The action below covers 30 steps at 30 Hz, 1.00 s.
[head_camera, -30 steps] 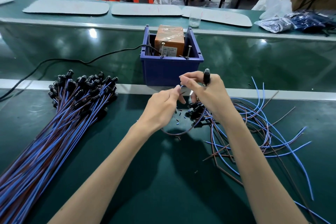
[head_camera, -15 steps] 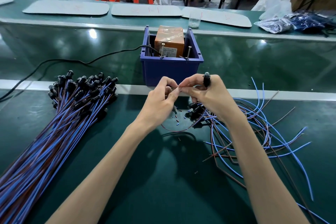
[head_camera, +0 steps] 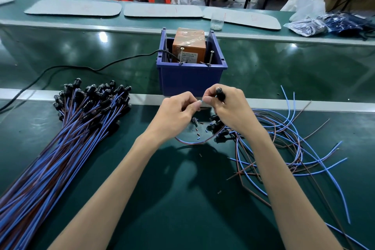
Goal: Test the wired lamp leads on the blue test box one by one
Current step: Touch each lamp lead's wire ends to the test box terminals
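Observation:
The blue test box (head_camera: 191, 79) stands on the conveyor just beyond my hands, with an orange transformer (head_camera: 189, 46) inside and two upright metal screws on its front rim. My right hand (head_camera: 229, 107) grips one lamp lead, whose black lamp head (head_camera: 220, 94) pokes up between the fingers. My left hand (head_camera: 178, 111) pinches the blue wire end of that lead against my right fingertips. The lead's wires loop down below both hands. A big bundle of lamp leads (head_camera: 67, 134) lies at the left.
Loose blue and brown leads (head_camera: 288, 148) sprawl at the right. Small cut bits of insulation (head_camera: 197, 130) lie under my hands. A black power cable (head_camera: 81, 67) runs left from the box. A plastic cup (head_camera: 217, 20) and bags (head_camera: 316, 24) sit on the far bench.
My left hand rose from below and came up to my right hand, and its fingertips now pinch the wire end. The right hand stayed almost still with the lamp head.

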Motion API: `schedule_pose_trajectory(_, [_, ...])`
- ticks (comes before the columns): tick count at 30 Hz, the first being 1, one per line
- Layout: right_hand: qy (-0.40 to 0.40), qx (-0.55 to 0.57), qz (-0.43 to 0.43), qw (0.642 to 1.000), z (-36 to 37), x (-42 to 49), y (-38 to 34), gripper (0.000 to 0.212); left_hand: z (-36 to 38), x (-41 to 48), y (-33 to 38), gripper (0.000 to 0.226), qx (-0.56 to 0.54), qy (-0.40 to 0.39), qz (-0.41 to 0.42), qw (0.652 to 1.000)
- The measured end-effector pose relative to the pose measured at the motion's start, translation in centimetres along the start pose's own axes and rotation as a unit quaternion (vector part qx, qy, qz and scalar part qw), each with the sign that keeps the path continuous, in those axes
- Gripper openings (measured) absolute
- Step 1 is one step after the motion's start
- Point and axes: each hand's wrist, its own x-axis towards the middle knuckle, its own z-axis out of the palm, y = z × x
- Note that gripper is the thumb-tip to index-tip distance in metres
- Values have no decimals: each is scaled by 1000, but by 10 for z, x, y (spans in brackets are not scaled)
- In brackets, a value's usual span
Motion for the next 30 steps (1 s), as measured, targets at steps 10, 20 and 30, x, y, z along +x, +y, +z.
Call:
schedule_pose_trajectory(10, [8, 16, 94, 995, 12, 3, 2, 29, -8, 0, 0, 27, 28, -14, -25, 999])
schedule_pose_trajectory(20, [0, 121, 203, 972, 10, 6, 5, 21, -35, 3, -1, 23, -191, 86, -115, 971])
schedule_pose_trajectory(30, [-110, 303, 175, 930, 31, -3, -24, 35, -28, 2, 16, 14, -437, 117, -130, 882])
